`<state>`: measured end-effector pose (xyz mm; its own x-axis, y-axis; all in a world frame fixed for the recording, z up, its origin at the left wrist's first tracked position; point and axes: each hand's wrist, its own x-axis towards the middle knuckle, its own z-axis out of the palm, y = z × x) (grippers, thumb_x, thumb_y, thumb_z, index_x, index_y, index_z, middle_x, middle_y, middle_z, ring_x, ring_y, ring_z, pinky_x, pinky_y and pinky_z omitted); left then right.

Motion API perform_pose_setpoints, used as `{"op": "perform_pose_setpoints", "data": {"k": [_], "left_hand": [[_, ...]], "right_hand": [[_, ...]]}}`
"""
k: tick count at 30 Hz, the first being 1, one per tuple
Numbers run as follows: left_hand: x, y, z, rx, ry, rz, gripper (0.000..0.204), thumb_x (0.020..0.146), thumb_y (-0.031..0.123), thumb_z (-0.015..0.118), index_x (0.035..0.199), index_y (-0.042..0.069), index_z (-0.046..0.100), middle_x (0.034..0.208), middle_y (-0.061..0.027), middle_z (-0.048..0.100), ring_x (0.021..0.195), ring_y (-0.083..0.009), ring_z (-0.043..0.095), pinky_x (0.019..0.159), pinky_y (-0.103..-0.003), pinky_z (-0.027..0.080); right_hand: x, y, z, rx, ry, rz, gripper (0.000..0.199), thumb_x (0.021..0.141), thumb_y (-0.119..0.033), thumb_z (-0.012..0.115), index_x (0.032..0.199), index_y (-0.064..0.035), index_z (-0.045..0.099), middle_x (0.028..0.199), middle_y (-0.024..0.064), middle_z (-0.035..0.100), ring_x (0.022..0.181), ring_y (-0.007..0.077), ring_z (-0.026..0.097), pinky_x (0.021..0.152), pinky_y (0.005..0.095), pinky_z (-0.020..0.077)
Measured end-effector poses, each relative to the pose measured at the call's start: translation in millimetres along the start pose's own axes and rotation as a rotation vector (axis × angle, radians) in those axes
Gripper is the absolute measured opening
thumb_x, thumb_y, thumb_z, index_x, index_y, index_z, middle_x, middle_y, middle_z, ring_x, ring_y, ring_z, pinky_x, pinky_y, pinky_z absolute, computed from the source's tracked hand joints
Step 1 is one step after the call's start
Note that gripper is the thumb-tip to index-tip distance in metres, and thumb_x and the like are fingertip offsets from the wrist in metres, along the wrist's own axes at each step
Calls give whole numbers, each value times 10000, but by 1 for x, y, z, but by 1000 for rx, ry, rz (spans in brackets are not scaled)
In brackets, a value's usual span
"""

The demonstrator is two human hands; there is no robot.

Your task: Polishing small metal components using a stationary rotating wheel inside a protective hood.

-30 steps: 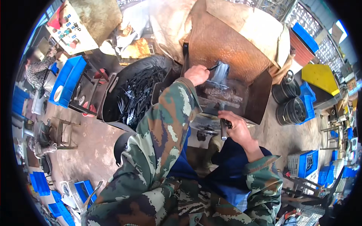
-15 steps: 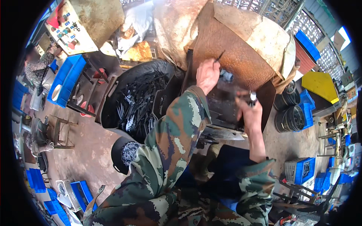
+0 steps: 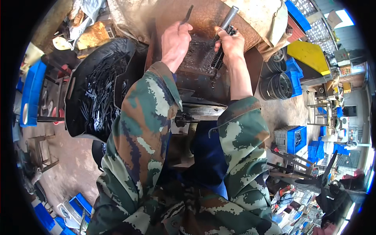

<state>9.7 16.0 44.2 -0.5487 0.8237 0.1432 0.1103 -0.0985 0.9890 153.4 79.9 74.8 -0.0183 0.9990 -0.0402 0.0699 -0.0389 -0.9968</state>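
Observation:
My left hand is closed round a thin dark strip, whose end sticks up past the fingers. To its right, my right hand grips a dark toothed metal piece together with a grey metal cylinder; their exact kind I cannot make out. Both hands are over a wet, dark metal trough, backed by a brown sheet. Left of the trough, a big black tub holds many thin, shiny dark strips.
Black buckets stand at the right beside a blue crate and a yellow panel. A blue tray is at the far left. Further right are a blue bin and a black fan.
The view has swung right and down, so the tub and trough sit further left. My right hand, blurred before, now shows the toothed piece and cylinder clearly. The left hand keeps its strip.

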Motion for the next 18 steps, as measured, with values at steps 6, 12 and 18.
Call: {"op": "perform_pose_setpoints", "data": {"k": [6,12,18], "left_hand": [[-10,2,12,-66,-62,-28,332,918,271,495,962,8,693,697,-76,643,682,-163,612,678,-324,478],[-19,5,27,-100,-111,-100,341,905,279,501,947,7,702,701,-78,649,704,-163,621,695,-317,478],[-33,10,50,-690,-220,-513,257,896,214,524,887,24,696,682,-34,595,610,-154,536,613,-286,448]], "right_hand": [[0,7,-6,184,-52,8,162,860,-62,723,940,-19,589,697,60,598,451,129,528,385,296,442],[-1,7,-25,705,-29,178,110,939,-81,612,1021,-27,563,782,102,605,544,184,541,485,360,484],[-30,0,-28,975,5,189,106,1001,-112,508,1078,-42,531,819,113,599,605,201,545,546,386,505]]}}
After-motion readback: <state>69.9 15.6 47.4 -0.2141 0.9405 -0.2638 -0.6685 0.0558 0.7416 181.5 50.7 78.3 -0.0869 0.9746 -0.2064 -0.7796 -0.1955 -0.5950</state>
